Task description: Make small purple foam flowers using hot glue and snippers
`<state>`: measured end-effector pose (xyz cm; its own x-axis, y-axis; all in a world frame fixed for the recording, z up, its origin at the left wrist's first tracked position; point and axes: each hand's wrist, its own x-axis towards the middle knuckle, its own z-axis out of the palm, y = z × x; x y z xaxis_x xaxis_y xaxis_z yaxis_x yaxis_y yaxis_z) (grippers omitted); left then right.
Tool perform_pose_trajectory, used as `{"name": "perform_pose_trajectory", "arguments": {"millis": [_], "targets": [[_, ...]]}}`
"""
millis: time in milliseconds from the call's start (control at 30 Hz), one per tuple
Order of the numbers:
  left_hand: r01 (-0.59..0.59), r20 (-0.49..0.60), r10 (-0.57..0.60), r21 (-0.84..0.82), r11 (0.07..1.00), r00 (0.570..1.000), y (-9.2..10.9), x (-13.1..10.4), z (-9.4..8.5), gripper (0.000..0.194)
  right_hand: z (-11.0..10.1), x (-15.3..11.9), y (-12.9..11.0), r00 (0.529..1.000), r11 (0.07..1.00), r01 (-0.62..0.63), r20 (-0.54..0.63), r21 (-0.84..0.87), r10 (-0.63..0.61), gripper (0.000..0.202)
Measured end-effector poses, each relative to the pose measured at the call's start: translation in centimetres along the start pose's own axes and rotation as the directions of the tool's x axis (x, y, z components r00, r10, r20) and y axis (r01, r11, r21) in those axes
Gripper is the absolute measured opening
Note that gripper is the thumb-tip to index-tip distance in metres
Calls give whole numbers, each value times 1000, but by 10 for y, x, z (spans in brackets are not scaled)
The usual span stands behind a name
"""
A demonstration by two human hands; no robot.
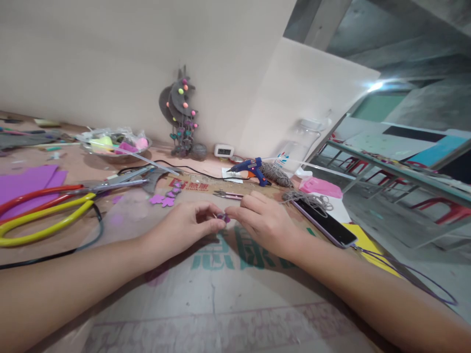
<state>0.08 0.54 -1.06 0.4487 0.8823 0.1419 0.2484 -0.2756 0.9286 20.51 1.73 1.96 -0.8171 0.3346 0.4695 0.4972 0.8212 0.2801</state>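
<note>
Between my two hands is a small purple and grey piece (223, 217), perhaps a felt flower, too small to make out fully. My left hand (196, 220) pinches it between thumb and fingers. The fingertips of my right hand (259, 218) press on its other side. Just beyond my left hand lie several purple flower-shaped cut-outs (163, 200) and small grey pieces. Tweezers or small scissors (228, 195) lie behind my right hand, partly covered by it. Farther back, a blue glue gun (253, 170) rests with its nozzle pointing left.
At left are yellow-handled pliers or scissors (47, 230), red-handled scissors (40, 195), purple sheets (29, 184) and a bowl of craft bits (114, 154). A phone (324, 220), grey yarn (275, 174) and a bottle (300, 144) stand right. A grey moon ornament (180, 105) is against the wall.
</note>
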Motion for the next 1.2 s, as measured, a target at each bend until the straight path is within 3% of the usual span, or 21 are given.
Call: {"name": "perform_pose_trajectory", "arguments": {"millis": [200, 400, 533, 633, 733, 833, 1000, 1067, 1200], "targets": [[-58, -5, 60, 176, 983, 998, 5, -2, 1, 22, -5, 4, -5, 1000, 1000, 17, 12, -16, -17, 24], [-53, 10, 52, 249, 967, 999, 7, -5, 1, 20, -5, 5, -8, 999, 999, -35, -3, 26, 35, 24], [-54, 26, 49, 240, 969, 998, 5, -6, 2, 22, -4, 6, -9, 986, 974, -163, -11, 157, 167, 19], [-54, -6, 56, 205, 977, 998, 4, -5, 2, 23, -6, 9, -11, 943, 890, -328, 58, 317, 327, 15], [-45, -42, 52, 147, 988, 998, 4, -3, 2, 23, -8, 12, -15, 869, 730, -487, 181, 479, 461, 19], [-40, -54, 46, 99, 994, 997, 4, -2, 1, 21, -5, 14, -19, 789, 504, -590, 316, 631, 527, 21], [-52, -50, 54, 35, 998, 997, 5, -1, 0, 18, 5, 14, -23, 633, -72, -665, 612, 744, 474, 22], [-49, -49, 51, 39, 998, 997, 6, -2, 0, 17, 7, 14, -23, 615, -201, -642, 653, 740, 441, 25], [-55, -57, 57, 33, 998, 997, 9, -3, 0, 16, 11, 11, -23, 622, -317, -566, 646, 761, 442, 29]]}}
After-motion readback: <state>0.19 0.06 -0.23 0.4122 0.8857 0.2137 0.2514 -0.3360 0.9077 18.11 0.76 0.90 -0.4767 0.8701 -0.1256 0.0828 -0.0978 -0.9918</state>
